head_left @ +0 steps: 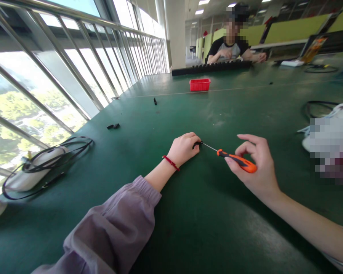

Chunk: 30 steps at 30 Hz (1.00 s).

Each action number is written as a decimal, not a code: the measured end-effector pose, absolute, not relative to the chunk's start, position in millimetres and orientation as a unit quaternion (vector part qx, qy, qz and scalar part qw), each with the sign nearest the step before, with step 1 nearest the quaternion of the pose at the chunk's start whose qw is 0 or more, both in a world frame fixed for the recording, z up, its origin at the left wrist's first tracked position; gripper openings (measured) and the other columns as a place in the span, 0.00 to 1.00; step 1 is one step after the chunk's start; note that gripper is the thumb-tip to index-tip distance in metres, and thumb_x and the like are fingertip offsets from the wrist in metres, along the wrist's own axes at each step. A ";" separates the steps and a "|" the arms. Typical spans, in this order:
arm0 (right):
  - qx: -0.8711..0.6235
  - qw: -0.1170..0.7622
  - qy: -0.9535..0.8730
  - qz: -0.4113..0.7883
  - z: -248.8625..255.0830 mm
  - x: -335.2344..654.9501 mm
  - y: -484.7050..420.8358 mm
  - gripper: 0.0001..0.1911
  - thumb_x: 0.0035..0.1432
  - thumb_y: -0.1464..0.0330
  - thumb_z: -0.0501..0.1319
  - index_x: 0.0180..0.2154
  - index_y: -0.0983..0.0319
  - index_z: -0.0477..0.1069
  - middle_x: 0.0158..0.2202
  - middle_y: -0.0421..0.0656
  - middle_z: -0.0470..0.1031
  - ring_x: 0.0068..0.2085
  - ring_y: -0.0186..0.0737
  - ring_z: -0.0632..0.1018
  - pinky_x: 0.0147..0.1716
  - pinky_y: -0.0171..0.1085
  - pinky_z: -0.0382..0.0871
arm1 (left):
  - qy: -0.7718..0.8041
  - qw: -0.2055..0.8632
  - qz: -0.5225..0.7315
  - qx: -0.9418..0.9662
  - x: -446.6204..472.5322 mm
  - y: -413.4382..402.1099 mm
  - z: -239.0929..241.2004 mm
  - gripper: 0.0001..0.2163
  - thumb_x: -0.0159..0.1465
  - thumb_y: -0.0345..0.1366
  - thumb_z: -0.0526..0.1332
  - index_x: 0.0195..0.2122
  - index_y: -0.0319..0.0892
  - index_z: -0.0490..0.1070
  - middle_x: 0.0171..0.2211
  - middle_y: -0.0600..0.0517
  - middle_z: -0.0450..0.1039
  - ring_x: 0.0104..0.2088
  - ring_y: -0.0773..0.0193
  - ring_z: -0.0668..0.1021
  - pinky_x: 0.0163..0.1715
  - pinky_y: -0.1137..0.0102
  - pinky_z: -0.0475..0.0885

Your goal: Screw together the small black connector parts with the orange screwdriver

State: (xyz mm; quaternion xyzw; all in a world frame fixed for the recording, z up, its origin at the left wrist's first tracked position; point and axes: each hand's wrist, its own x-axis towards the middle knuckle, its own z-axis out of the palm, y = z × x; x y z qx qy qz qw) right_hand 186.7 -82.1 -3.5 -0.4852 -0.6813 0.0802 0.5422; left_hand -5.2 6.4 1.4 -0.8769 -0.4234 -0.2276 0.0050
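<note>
Screwdriver point(236, 159) in the right hand point(263, 167), its thin shaft reaching to a small black part point(197, 144) over a green table point(171, 114). The left hand point(184, 147) is curled nearly closed, pinching the part between thumb and fingers close to the tabletop. The right is half spread, thumb and bent fingers lightly about the orange handle, forefinger raised clear of it. The step in hand appears to be bringing the tool to bear on the part; whether the tip is seated is too small to tell. The next move would seem to call for a firm left pinch, the shaft kept in line, and a fuller right grip before any turning.

Beyond the hands stands a red bin point(199, 87), its contents hidden by its near wall. Farther off, a long black rack point(211, 69) carries a row of dark pieces, too small to identify, before a co-worker point(230, 47). More black pieces point(113, 126) lie loose at left.
</note>
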 end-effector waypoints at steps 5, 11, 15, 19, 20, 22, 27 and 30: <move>-0.485 0.538 -0.687 0.055 -2.8 186.8 -82.9 0.18 0.52 0.66 0.63 0.45 0.58 0.66 0.27 0.39 0.70 0.29 0.39 0.74 0.31 0.42 0.70 | -0.424 0.004 -0.228 -0.876 -5.5 6.9 0.9 0.10 0.58 0.29 0.56 0.38 0.40 0.75 0.39 0.50 0.76 0.37 0.64 0.77 0.34 0.72 0.72; -0.497 0.521 -0.690 0.075 -3.1 187.1 -82.4 0.22 0.50 0.63 0.65 0.47 0.57 0.64 0.24 0.37 0.69 0.28 0.40 0.74 0.32 0.43 0.70 | -0.421 0.002 -0.230 -0.877 -5.9 7.3 0.5 0.10 0.58 0.29 0.56 0.38 0.40 0.75 0.40 0.50 0.75 0.37 0.64 0.77 0.35 0.72 0.73; -0.472 0.556 -0.682 0.060 -2.8 186.2 -82.5 0.22 0.50 0.66 0.64 0.47 0.57 0.64 0.32 0.41 0.71 0.34 0.42 0.75 0.36 0.44 0.71 | -0.421 0.000 -0.228 -0.878 -6.1 7.5 0.3 0.10 0.58 0.29 0.56 0.38 0.41 0.75 0.40 0.50 0.75 0.38 0.64 0.77 0.35 0.72 0.73; -0.487 0.544 -0.680 0.071 -2.3 185.4 -83.0 0.27 0.48 0.64 0.66 0.50 0.57 0.62 0.30 0.40 0.70 0.31 0.41 0.74 0.35 0.44 0.71 | -0.420 -0.001 -0.230 -0.878 -6.1 7.5 0.4 0.10 0.58 0.29 0.56 0.38 0.41 0.75 0.40 0.50 0.75 0.38 0.64 0.77 0.35 0.72 0.73; -0.502 0.530 -0.679 0.078 -2.6 185.3 -83.1 0.24 0.49 0.62 0.65 0.48 0.57 0.64 0.27 0.38 0.69 0.29 0.40 0.74 0.33 0.44 0.71 | -0.421 -0.001 -0.230 -0.878 -6.1 7.4 0.5 0.10 0.58 0.29 0.56 0.38 0.41 0.75 0.40 0.50 0.75 0.38 0.64 0.77 0.35 0.72 0.73; -0.513 0.518 -0.679 0.082 -3.2 185.1 -83.0 0.19 0.50 0.62 0.64 0.45 0.57 0.66 0.26 0.38 0.69 0.28 0.40 0.74 0.34 0.44 0.71 | -0.422 -0.001 -0.228 -0.877 -6.0 7.0 1.0 0.10 0.58 0.29 0.56 0.38 0.41 0.75 0.40 0.50 0.75 0.38 0.64 0.77 0.35 0.72 0.73; -0.473 0.563 -0.674 0.065 -4.0 185.1 -82.8 0.26 0.47 0.66 0.66 0.49 0.58 0.62 0.34 0.42 0.70 0.34 0.41 0.75 0.37 0.43 0.72 | -0.424 -0.003 -0.223 -0.878 -5.9 6.3 2.2 0.10 0.58 0.29 0.56 0.38 0.41 0.75 0.39 0.50 0.75 0.38 0.64 0.77 0.36 0.72 0.73; -0.509 0.524 -0.677 0.093 -3.8 185.1 -84.0 0.21 0.49 0.63 0.65 0.45 0.57 0.66 0.30 0.40 0.71 0.29 0.40 0.76 0.31 0.41 0.72 | -0.424 -0.003 -0.222 -0.878 -5.9 6.4 2.2 0.11 0.58 0.29 0.55 0.39 0.41 0.75 0.40 0.50 0.75 0.38 0.64 0.77 0.36 0.72 0.73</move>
